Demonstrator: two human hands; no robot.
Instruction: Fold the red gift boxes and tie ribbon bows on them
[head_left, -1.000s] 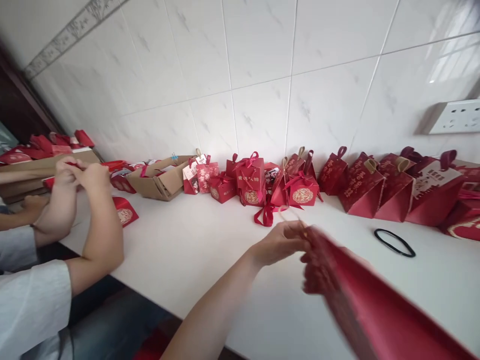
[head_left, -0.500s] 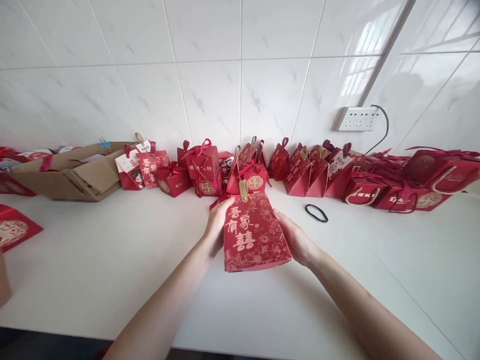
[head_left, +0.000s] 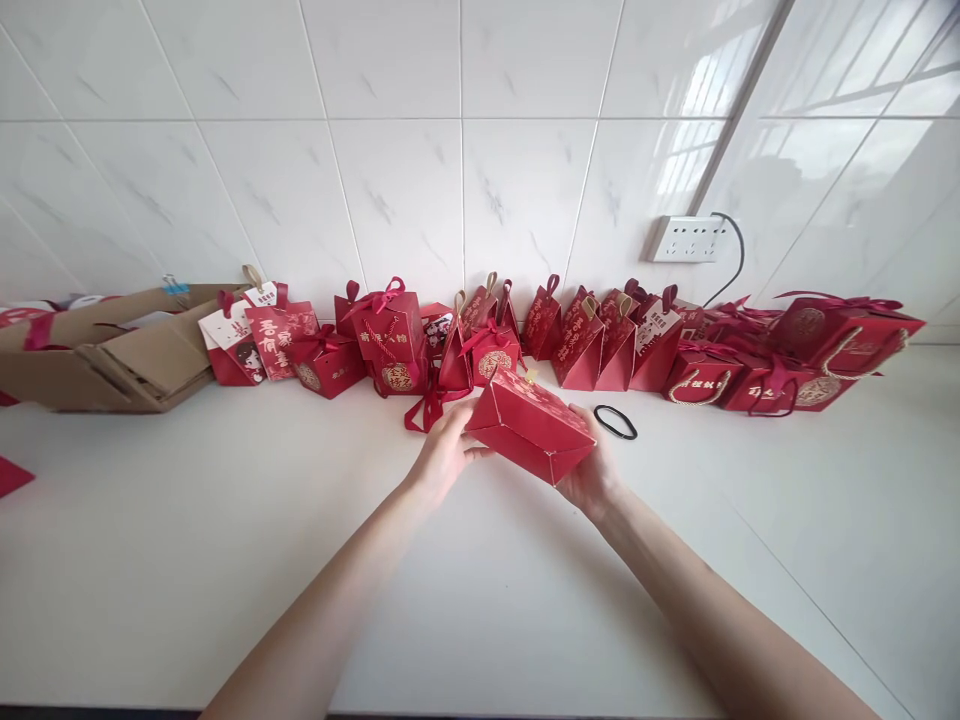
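A red gift box (head_left: 531, 432) is held up above the white table, tilted so its plain folded bottom faces me. My left hand (head_left: 444, 452) grips its left edge, fingers partly under it. Around its right side my right hand (head_left: 598, 468) is closed. Only a strip of the patterned front shows, and most of the gold ribbon loop is hidden behind. Just beyond the held box stands a small red box (head_left: 492, 358) with a bow and a round gold emblem. A black band (head_left: 615, 422) lies to the right of my right hand.
Along the tiled wall stand several red gift boxes (head_left: 581, 345), some with ribbon loops. A cardboard carton (head_left: 112, 370) is at the left. More boxes with rope handles (head_left: 697, 375) sit at the right. A power strip (head_left: 688, 240) with a black cord is on the wall.
Both hands have turned the box: its lettered front faced me before, and now its bottom does. The view has shifted slightly right, and a person's arm at the left edge is gone.
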